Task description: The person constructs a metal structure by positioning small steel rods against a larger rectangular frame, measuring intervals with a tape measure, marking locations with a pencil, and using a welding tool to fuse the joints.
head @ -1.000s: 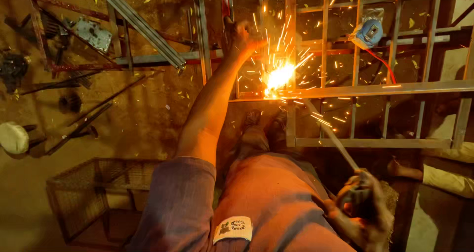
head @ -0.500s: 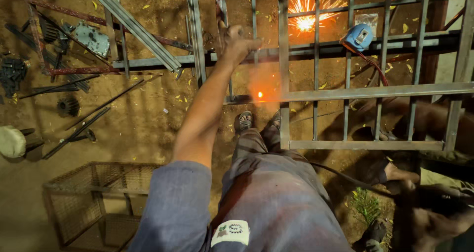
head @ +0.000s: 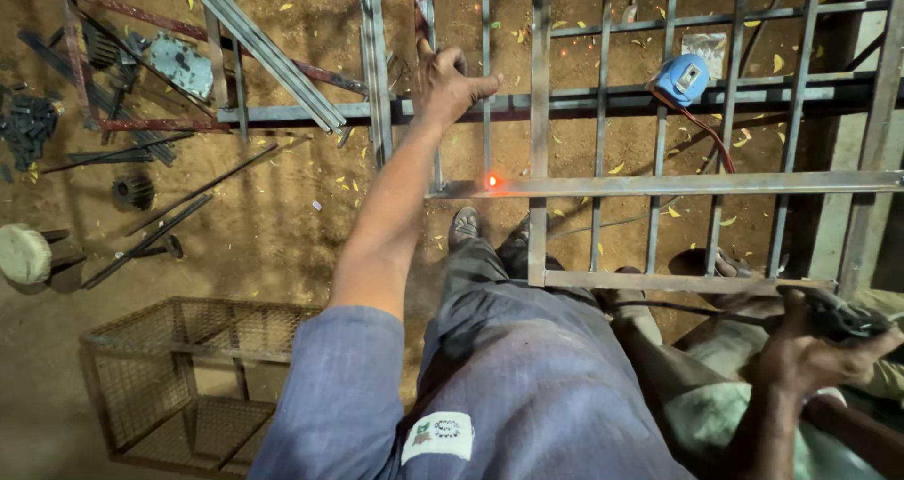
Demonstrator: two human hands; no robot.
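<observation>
The shower of sparks has died to one glowing weld spot (head: 491, 181) on the metal grille (head: 659, 184). Nearest, lower right, the right hand (head: 800, 353) grips a dark electrode holder (head: 843, 318), partly cut off. Farther out, the left hand (head: 450, 83) rests fingers spread on an upright bar, likely steadying the frame. Loose steel bars (head: 264, 52) lie beyond.

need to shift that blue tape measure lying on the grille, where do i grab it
Grip the blue tape measure across its two flat sides, coming from above. It lies on the grille bars with the top open, well clear of the glowing weld spot.
</observation>
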